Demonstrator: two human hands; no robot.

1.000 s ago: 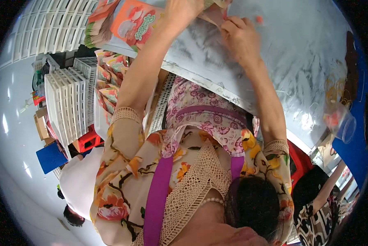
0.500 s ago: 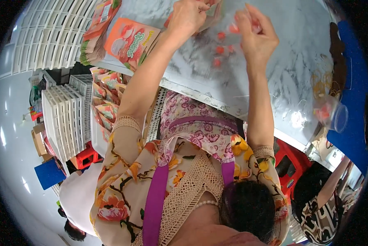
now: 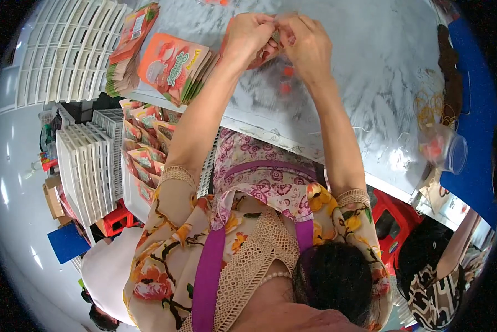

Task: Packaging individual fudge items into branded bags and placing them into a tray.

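Observation:
My left hand (image 3: 249, 37) is closed on a red printed pouch (image 3: 258, 63) above the table, partly hiding it. Right beside it, the fingers of my right hand (image 3: 308, 48) are pinched together at the pouch's upper edge; whatever they hold is hidden. Small red wrapped pieces (image 3: 285, 88) lie on the tabletop beneath my right wrist. To the left of my left forearm is a fanned stack of orange-red pouches (image 3: 173, 66), with another stack of pouches (image 3: 132, 41) farther left.
White plastic crates (image 3: 65, 52) stand at the far left. Below the table edge sits a bin of filled pouches (image 3: 146, 146). Rubber bands (image 3: 431, 108) and a clear plastic jar (image 3: 446, 150) are at the right. Other people sit at lower left and lower right.
My right hand has moved left from over the red pieces to the pouch, meeting my left hand. Fewer red pieces show on the table now.

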